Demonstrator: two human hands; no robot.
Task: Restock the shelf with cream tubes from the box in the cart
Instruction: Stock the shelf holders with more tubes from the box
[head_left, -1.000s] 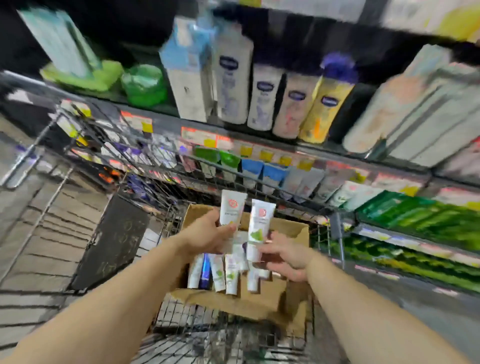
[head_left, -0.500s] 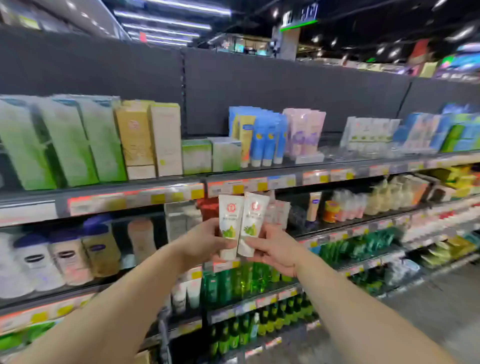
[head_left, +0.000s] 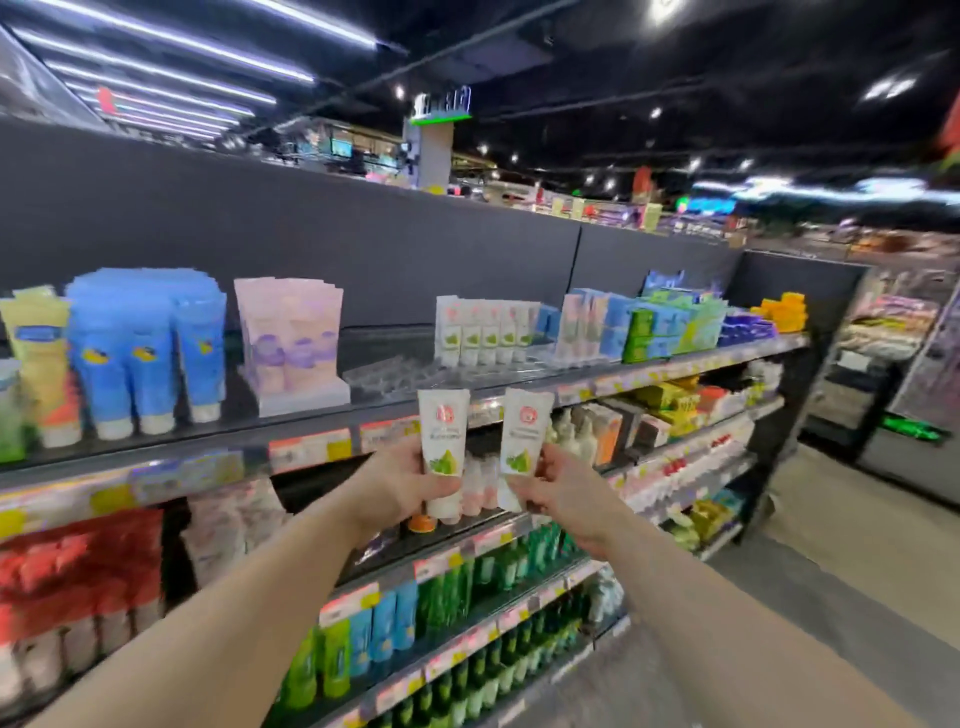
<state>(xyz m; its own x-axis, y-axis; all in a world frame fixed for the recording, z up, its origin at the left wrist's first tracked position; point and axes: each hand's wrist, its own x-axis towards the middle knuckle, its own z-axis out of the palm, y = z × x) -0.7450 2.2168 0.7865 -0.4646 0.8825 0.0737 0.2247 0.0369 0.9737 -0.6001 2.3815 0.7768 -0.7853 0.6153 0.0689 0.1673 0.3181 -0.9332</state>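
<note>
I hold two white cream tubes with a red logo and a green leaf print, caps down, in front of the shelving. My left hand (head_left: 400, 486) grips the left cream tube (head_left: 443, 441). My right hand (head_left: 558, 491) pinches the right cream tube (head_left: 523, 439) by its lower part. Both tubes sit just below the top shelf (head_left: 311, 423). A row of matching tubes (head_left: 485, 332) stands on that shelf, farther back and slightly right. The cart and its box are out of view.
Blue tubes (head_left: 145, 353) and pink tubes (head_left: 291, 338) stand left on the top shelf, with a clear plastic divider tray (head_left: 395, 374) between them and the matching row. Lower shelves hold green bottles (head_left: 467, 577). Open aisle floor (head_left: 779, 571) lies right.
The tubes rose out of the cart box up to shelf height. Since half a second ago my view swung up and right, and the two tubes moved slightly apart.
</note>
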